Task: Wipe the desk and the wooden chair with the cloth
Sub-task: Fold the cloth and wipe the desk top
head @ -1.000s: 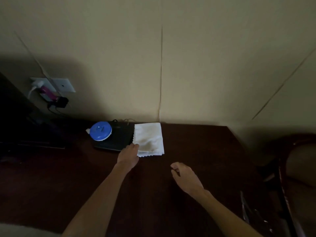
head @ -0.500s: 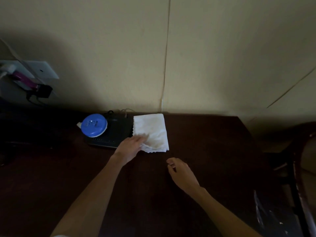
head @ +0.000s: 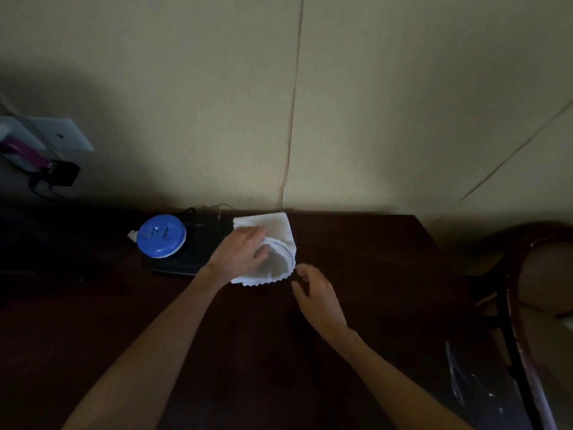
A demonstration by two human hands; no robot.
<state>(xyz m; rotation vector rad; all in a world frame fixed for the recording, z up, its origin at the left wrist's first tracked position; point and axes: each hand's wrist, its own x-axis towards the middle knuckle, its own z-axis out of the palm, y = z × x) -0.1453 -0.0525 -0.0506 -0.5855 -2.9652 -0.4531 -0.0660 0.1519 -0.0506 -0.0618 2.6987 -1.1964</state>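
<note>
Now left hand grips bunched cloth; right hand hovers relaxed.

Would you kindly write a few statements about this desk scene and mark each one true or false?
1. The left hand grips the white cloth on the desk. True.
2. The right hand holds the blue round container. False: that hand holds nothing and hovers by the cloth's near right corner. The container sits on a black device to the left of the cloth.
3. The cloth is draped over the chair. False: it lies on the desk, close to the wall.
4. The chair stands off the right side of the desk. True.
</note>
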